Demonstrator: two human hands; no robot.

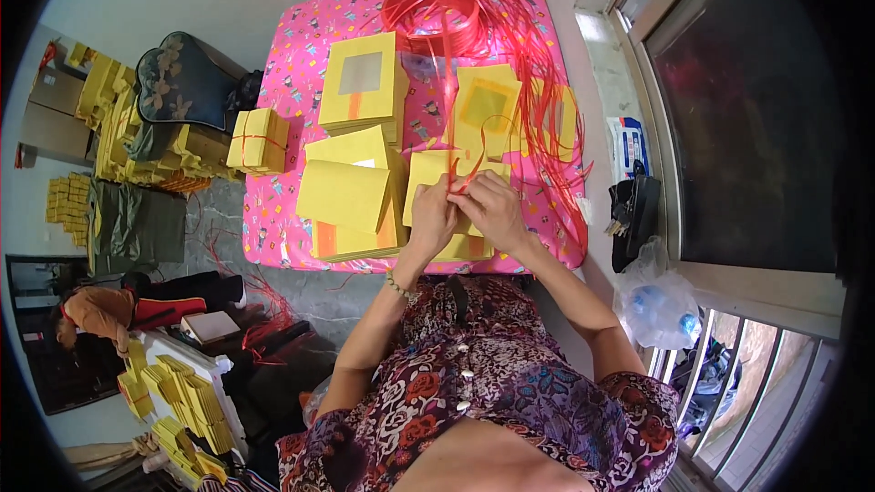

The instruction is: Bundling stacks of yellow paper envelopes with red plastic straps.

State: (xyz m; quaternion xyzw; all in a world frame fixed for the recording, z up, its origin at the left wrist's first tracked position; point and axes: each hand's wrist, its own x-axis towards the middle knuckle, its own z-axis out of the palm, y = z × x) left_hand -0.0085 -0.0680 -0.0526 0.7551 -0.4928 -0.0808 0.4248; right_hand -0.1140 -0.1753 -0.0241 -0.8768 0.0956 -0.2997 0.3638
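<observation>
My left hand (434,211) and my right hand (493,207) meet over a stack of yellow paper pieces (428,168) near the table's front edge. Both are closed, fingers pinching a thin red plastic strap (468,179) that runs across the stack and loops up between them. My fingers partly hide the strap, so whether it is knotted I cannot tell. Left of my hands lies another stack of yellow paper (346,193), its top pieces askew. Behind it rises a taller stack (362,82) with a grey square on top. More yellow pieces (488,105) lie just beyond my hands.
A pink patterned cloth (301,46) covers the table. Red strap coils (433,14) sit at the back, strands trailing down the right side. A tied yellow bundle (258,141) stands at the left edge. A window (743,109) is on the right. Another person (100,314) bends at far left.
</observation>
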